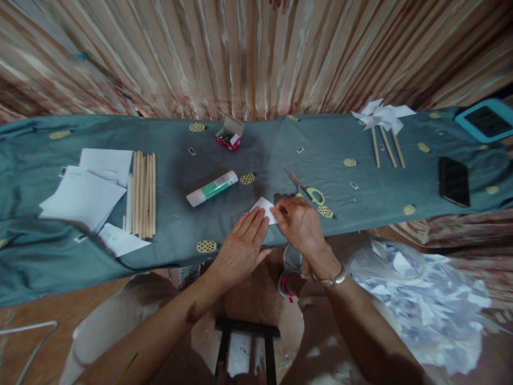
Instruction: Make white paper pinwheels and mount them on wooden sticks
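Observation:
A small piece of white paper (263, 203), which looks folded, lies near the front edge of the cloth-covered table (272, 144). My left hand (241, 247) rests flat on its left side, fingers stretched out. At the paper's right corner, my right hand (301, 223) has thumb and fingers pinched together on the edge. Scissors (315, 195) with light green handles lie just beyond my right hand, partly hidden by it. A white and green glue stick (212, 188) lies to the upper left of the paper.
An open red box (229, 135) of small metal pieces stands at the back. Wooden sticks (145, 195) and paper sheets (86, 195) lie left. Paper pinwheels (382, 117), a phone (454, 182) and a blue-framed device (486, 120) lie right. A bag of paper scraps (425, 305) sits below.

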### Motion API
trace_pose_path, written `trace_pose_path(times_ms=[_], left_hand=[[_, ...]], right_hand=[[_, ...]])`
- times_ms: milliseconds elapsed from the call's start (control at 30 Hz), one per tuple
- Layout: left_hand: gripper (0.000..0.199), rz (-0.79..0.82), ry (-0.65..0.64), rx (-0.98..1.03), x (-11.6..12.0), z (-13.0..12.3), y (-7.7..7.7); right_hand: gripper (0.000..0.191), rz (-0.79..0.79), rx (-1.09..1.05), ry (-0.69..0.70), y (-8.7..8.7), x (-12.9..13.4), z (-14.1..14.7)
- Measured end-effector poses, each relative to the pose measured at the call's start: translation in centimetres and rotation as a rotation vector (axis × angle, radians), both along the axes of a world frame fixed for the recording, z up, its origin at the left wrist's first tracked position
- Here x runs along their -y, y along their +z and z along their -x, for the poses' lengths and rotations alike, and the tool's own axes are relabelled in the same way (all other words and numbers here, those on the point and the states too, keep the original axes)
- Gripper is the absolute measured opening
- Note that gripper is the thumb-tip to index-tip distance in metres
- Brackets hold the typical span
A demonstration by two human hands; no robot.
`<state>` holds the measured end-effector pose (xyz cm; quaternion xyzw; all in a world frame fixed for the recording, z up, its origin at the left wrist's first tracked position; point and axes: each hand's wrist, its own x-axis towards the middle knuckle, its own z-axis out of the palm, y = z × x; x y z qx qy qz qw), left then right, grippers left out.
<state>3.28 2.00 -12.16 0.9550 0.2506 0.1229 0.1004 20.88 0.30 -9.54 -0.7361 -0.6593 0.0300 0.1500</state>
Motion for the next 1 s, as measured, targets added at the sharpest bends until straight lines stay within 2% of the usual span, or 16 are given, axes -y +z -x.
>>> trace_pose_path(times_ms=[200, 333, 633, 800, 1000], left_hand=[[0.07, 0.006, -0.002, -0.017, -0.1, 0.0, 0.0], [0.065, 0.003, -0.016, -0.028, -0.2, 0.4, 0.0], [0.057, -0.087, 0.01, 0.011, -0.6, 4.0, -0.3], [0.051, -0.071, 0.035, 0.017, -0.9, 6.2, -0.1], [0.047, -0.091, 0.028, 0.018, -1.0, 6.7, 0.2]], right_hand=[[0.038, -0.093, 0.034, 0.044, -1.1, 1.8, 1.2], [0.046, -0.103, 0.023, 0.002, -2.2, 2.6, 1.3], [0.045, -0.18, -0.04, -0.105, -3.1, 3.8, -1.4], [0.042, -0.2, -0.089, -0.091, -3.5, 4.0, -1.6], [0.039, -0.239, -0.149, -0.038, -3.8, 4.0, -1.8]])
